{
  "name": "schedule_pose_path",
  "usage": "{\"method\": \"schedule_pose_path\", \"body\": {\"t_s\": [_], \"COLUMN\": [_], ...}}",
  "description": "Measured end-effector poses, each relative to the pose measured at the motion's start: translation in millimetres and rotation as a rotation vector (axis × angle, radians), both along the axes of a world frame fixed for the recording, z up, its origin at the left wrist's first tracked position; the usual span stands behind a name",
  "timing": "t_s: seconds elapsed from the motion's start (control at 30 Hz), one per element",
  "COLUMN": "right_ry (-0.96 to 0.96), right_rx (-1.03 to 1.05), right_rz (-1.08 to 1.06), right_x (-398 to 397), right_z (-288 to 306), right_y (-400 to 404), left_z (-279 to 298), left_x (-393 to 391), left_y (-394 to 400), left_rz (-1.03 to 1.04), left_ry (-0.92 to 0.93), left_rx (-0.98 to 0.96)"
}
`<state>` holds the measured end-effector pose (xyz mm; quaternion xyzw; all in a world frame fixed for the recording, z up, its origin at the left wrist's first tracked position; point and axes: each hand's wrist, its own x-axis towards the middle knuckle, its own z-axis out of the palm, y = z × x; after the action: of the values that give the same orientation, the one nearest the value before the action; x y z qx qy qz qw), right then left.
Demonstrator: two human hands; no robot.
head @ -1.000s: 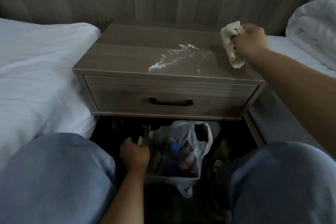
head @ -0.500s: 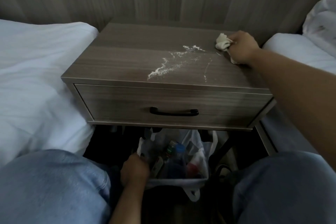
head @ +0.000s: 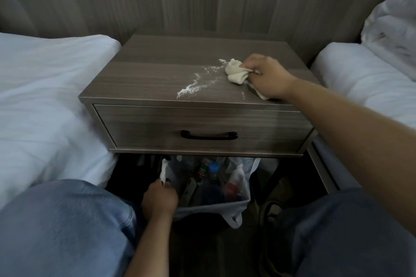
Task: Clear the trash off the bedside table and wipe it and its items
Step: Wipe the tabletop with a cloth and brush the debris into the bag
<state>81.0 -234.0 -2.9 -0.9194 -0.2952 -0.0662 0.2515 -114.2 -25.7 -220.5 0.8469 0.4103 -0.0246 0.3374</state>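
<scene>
My right grip [head: 267,78] pinches the bunched cloth [head: 236,71] flat against the table [head: 157,74], touching the white powder [head: 198,83] trailing leftward; my left grip [head: 159,200] clutches the trash bag's [head: 238,189] rim below.

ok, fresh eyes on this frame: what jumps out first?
The white powder trail streaked across the bedside table top. At its far right end the right hand presses a crumpled cloth onto the wood. Below the drawer, the left hand grips the rim of a trash bag holding bottles.
</scene>
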Motion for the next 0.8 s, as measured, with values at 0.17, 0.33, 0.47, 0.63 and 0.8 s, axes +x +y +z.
{"method": "schedule_pose_path", "body": {"t_s": [0.17,0.33,0.47,0.63,0.8], "right_ry": [0.009,-0.076,-0.175,0.117,0.509], "right_rx": [0.032,0.084,0.129,-0.087,0.084], "right_rz": [0.086,0.133,0.197,0.253,-0.09], "right_x": [-37,-65,-87,-132,-129], "right_z": [-3,-8,-25,-118,-160], "right_y": [2,7,9,14,25], "left_z": [2,6,9,8,-2], "left_x": [-2,-5,-7,-8,-9], "left_y": [-3,-7,-8,-9,-9], "left_rz": [-0.006,-0.011,-0.018,-0.027,-0.038], "left_ry": [0.007,0.022,0.026,0.058,0.085], "left_rx": [-0.006,-0.021,-0.029,-0.025,-0.061]}}
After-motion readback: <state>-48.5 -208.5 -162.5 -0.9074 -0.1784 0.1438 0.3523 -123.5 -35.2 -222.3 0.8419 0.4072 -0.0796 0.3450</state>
